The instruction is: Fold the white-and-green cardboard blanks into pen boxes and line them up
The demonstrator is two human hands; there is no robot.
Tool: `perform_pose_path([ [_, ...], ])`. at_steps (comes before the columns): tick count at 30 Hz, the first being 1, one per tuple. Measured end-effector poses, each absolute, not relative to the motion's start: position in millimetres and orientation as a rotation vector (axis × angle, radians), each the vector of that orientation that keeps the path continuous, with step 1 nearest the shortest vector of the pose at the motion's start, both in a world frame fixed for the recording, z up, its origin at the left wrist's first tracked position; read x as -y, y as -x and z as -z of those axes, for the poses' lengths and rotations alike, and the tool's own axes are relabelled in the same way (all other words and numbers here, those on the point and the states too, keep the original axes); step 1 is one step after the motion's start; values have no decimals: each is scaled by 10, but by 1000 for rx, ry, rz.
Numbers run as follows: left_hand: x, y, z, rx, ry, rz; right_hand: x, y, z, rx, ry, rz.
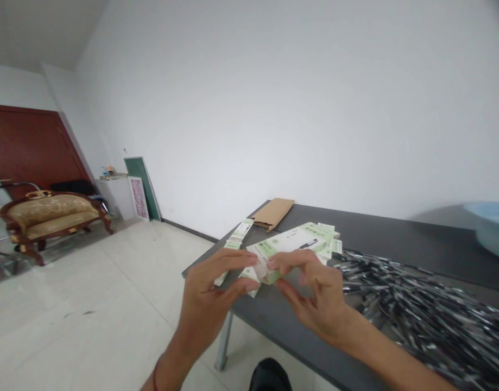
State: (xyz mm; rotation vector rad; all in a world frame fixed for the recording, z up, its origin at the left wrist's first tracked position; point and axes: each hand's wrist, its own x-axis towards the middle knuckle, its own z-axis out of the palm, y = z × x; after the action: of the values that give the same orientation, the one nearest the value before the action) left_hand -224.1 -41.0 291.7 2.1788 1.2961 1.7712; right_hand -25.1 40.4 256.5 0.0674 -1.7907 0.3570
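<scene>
Between my two hands is a white and green pen box [292, 239] with a pen printed on its face, held over the front of the dark table. My left hand [216, 282] pinches the box's near end, thumb below and fingers above. Beside it, my right hand [314, 285] grips the same end near its corner with thumb and fingers. The fingertips partly cover a pale flap there. More small green and white boxes [241, 230] lie on the table to the left and under the held box.
Many loose black and clear pens [416, 304] are heaped on the right of the table [379, 228]. A brown paper bag [276, 212] lies at the back left. A light blue basin [493, 228] stands far right. Across the floor are a wooden sofa [54, 214] and a green board [145, 184].
</scene>
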Motion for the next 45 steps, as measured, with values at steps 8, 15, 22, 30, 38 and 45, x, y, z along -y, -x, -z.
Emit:
perform_pose_path([
  [8, 232, 2301, -2788, -887, -1616, -1432, -324, 215, -2586, 1837, -66, -669],
  [15, 392, 2115, -2785, -1218, -1639, -1705, -386, 108, -2787, 1993, 41, -420],
  [22, 481, 2147, -2770, -1379, -1969, -1738, -407, 151, -2766, 1968, 168, -397],
  [30, 534, 2072, -2733, -1531, -2104, -1819, -371, 243, -2664, 1844, 138, -680],
  [38, 584, 1996, -2811, -1612, -2238, -1894, -378, 230, -2691, 1837, 68, -641],
  [45, 559, 2027, -2787, -1583, -2197, -1888, -436, 232, -2674, 1890, 67, -494],
])
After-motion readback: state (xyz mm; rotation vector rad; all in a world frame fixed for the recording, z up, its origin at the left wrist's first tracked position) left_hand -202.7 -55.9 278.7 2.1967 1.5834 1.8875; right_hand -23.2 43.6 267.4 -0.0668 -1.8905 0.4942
